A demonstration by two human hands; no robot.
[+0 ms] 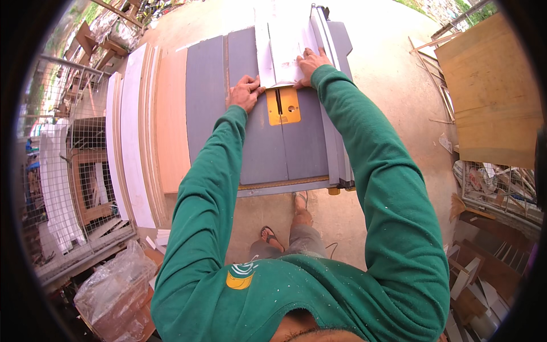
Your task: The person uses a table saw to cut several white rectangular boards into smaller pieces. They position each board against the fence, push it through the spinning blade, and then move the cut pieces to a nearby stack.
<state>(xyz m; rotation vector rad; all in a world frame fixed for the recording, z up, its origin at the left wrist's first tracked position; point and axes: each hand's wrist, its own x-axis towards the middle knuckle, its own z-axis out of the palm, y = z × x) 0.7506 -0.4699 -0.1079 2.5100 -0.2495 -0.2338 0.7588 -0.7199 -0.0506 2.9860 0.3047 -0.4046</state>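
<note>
A white board (284, 54) lies on the grey table saw (205, 102), its near edge just past the yellow throat plate (284, 117). A dark lengthwise line, seemingly a saw cut, runs through the board in line with the plate's slot. My left hand (245, 93) is closed at the board's near left corner, fingers bent against its edge. Across from it, my right hand (311, 65) grips the near right corner, with fingers on top and the thumb at the near edge. Beside that hand runs the rip fence (325, 43). The blade itself cannot be made out.
Long white boards (134, 134) and a wood-toned panel (171, 119) flank the saw on the left. A wire-mesh cage (74, 165) stands farther left, with clear plastic sheeting (114, 285) below it. Right are a plywood sheet (493, 91) and scrap wood (481, 279).
</note>
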